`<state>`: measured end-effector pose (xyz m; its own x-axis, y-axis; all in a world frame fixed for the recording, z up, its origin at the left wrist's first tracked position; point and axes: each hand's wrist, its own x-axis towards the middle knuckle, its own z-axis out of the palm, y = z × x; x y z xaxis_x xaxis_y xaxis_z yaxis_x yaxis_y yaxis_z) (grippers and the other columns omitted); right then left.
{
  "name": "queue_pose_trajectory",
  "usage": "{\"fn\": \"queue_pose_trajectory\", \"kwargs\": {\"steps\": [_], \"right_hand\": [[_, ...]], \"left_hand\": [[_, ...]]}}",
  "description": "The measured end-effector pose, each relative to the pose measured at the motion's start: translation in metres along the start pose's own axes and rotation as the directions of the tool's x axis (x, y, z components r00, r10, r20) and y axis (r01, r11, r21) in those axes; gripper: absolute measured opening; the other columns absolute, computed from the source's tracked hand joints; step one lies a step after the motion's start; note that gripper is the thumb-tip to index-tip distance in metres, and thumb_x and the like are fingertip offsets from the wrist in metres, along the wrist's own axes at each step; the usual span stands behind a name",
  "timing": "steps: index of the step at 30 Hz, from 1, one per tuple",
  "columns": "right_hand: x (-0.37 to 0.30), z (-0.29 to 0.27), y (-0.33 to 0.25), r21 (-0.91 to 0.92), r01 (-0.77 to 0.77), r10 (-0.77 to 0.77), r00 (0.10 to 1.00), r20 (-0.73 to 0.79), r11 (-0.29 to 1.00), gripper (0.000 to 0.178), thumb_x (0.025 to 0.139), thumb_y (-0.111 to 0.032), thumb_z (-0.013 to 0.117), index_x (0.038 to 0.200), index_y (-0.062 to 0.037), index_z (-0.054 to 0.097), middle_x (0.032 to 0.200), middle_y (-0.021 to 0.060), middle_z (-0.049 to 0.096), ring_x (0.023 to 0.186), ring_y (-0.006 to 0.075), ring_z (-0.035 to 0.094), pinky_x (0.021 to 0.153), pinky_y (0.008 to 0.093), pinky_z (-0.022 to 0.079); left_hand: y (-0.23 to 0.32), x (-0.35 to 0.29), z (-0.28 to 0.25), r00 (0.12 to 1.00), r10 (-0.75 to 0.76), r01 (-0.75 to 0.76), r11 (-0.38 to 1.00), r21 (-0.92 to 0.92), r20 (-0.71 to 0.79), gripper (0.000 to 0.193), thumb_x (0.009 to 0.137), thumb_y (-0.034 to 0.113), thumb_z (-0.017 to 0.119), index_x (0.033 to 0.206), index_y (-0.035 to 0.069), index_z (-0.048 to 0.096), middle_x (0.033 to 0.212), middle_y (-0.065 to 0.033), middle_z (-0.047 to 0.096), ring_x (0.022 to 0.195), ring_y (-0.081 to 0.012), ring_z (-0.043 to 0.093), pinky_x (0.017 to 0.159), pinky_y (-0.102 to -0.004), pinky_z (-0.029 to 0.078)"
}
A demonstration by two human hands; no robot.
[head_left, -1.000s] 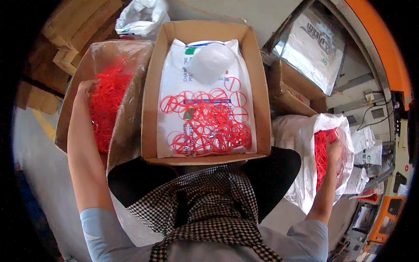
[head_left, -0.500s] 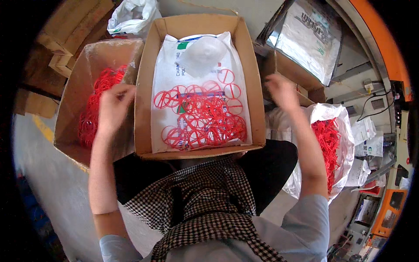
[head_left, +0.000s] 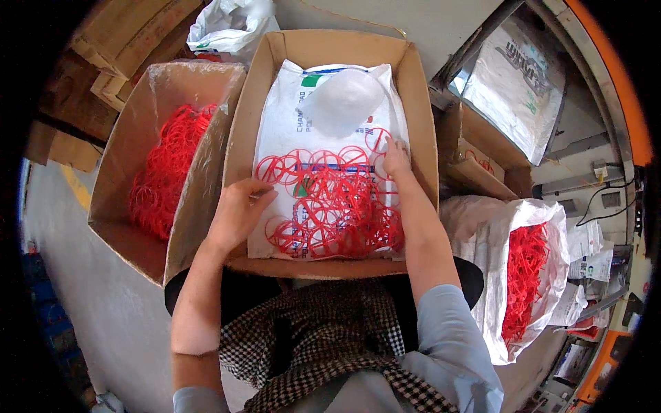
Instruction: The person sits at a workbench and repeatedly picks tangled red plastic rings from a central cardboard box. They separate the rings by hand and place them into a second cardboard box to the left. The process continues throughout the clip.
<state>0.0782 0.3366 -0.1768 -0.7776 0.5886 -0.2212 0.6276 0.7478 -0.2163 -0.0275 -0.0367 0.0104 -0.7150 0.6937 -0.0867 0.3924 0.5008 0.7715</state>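
Observation:
A cardboard box [head_left: 330, 43] in front of me holds a white printed sack [head_left: 282, 127] laid flat, with a loose pile of thin red plastic rings [head_left: 344, 199] on it. Some rings have a bar across them. My left hand [head_left: 241, 210] hovers at the pile's left edge, thumb and forefinger a little apart, nothing visible between them. My right hand [head_left: 397, 160] reaches in over the box's right side, its outstretched fingertips at the rim of a single red ring [head_left: 376, 140]. A whitish translucent rounded mass [head_left: 343, 103] lies at the sack's far end.
At left stands a cardboard box [head_left: 113, 199] of tangled red rings. To my right, a white sack [head_left: 554, 275] holds red plastic scraps [head_left: 525, 275]. Another carton [head_left: 506, 172] and a machine with orange panels [head_left: 609, 368] are farther right. Wooden crates [head_left: 127, 34] stand far left.
Both hands have come inward over the middle box: the left from the left-hand box, the right from outside the right wall. The view has shifted slightly.

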Motion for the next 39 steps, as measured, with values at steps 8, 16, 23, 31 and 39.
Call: {"fn": "queue_pose_trajectory", "kwargs": {"steps": [8,16,23,31,39], "right_hand": [[0.045,0.051,0.060,0.132,-0.131,0.155,0.968,-0.196,0.983,0.020,0.079,-0.007,0.047,0.096,-0.0013,0.057,0.103,0.0227,0.055,0.094,0.0368,0.057,0.080,0.0428,0.048],[-0.002,-0.044,-0.009,-0.038,0.310,-0.310,0.917,-0.251,0.950,0.013,0.077,-0.008,0.053,0.085,0.0007,0.057,0.094,0.0200,0.059,0.083,0.0389,0.058,0.073,0.0450,0.048],[0.017,-0.029,-0.002,0.081,-0.128,0.142,0.971,-0.194,0.988,0.015,0.076,-0.010,0.055,0.084,0.0022,0.058,0.085,0.0229,0.061,0.082,0.0378,0.061,0.072,0.0415,0.051],[0.047,0.021,0.011,-0.224,-0.200,0.153,0.966,-0.209,0.954,0.022,0.083,-0.010,0.047,0.102,0.0011,0.051,0.096,0.0231,0.060,0.089,0.0317,0.062,0.074,0.0390,0.052],[0.013,-0.039,-0.035,0.128,0.109,-0.063,0.946,-0.318,0.986,0.018,0.074,-0.008,0.059,0.089,0.0026,0.060,0.088,0.0229,0.058,0.080,0.0333,0.061,0.069,0.0395,0.049]], "left_hand": [[0.000,0.018,0.010,0.995,0.098,-0.097,0.993,0.069,-0.011,0.017,0.079,0.012,0.062,0.089,-0.002,0.064,0.084,-0.0183,0.064,0.077,-0.0297,0.063,0.069,-0.0338,0.049],[-0.001,0.015,0.008,0.996,0.066,-0.065,0.998,0.024,-0.052,0.019,0.079,0.015,0.063,0.088,-0.002,0.065,0.083,-0.0188,0.064,0.075,-0.0295,0.064,0.068,-0.0344,0.049],[0.012,0.001,0.010,1.000,0.012,-0.012,1.000,0.026,-0.019,0.017,0.078,0.014,0.064,0.086,-0.001,0.065,0.081,-0.0195,0.063,0.076,-0.0311,0.063,0.067,-0.0367,0.049],[-0.010,0.011,0.016,0.994,0.103,-0.098,0.983,0.155,-0.027,0.015,0.076,0.013,0.064,0.085,0.001,0.063,0.077,-0.0186,0.062,0.073,-0.0340,0.061,0.066,-0.0405,0.048],[-0.007,0.020,0.014,0.989,0.146,-0.140,0.981,0.134,-0.039,0.022,0.077,0.012,0.063,0.095,0.000,0.060,0.090,-0.0212,0.060,0.082,-0.0370,0.059,0.071,-0.0420,0.047]]}}
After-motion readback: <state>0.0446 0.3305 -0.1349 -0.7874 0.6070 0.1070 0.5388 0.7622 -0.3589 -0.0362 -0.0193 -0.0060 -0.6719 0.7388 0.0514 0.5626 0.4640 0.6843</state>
